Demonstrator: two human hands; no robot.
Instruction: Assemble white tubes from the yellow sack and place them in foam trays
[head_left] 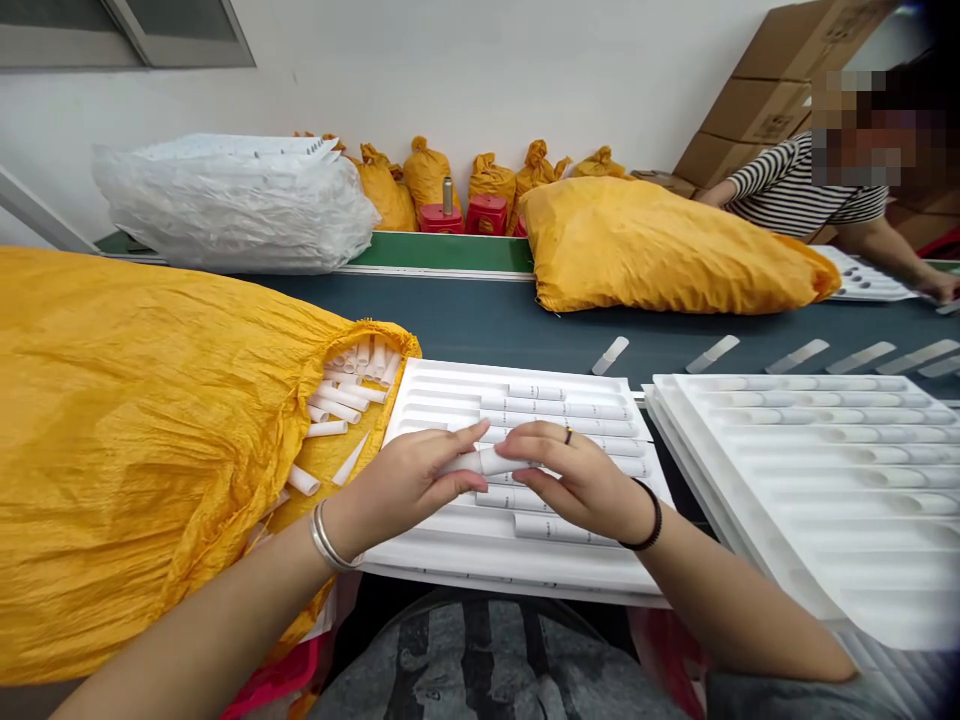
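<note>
Above a white grooved tray [431, 405], both my hands are closed round the two ends of one small white tube [491, 461]. My left hand [409, 480] pinches its left end between thumb and fingers. From the other side, my right hand [581, 480] grips the right end, which the fingers partly hide. Printed white tubes [566, 528] lie in rows in the grooves beneath my hands. Left of the tray, an open yellow woven sack [187, 400] spills loose white tubes [345, 400] and a pointed translucent piece [350, 460].
At right, stacked white trays [795, 540] hold rows of tubes. Several translucent pieces [712, 354] lie along the dark conveyor belt [450, 310]. Across it are a filled yellow sack [660, 245], a plastic-wrapped bundle [240, 205] and a co-worker in a striped top [787, 180].
</note>
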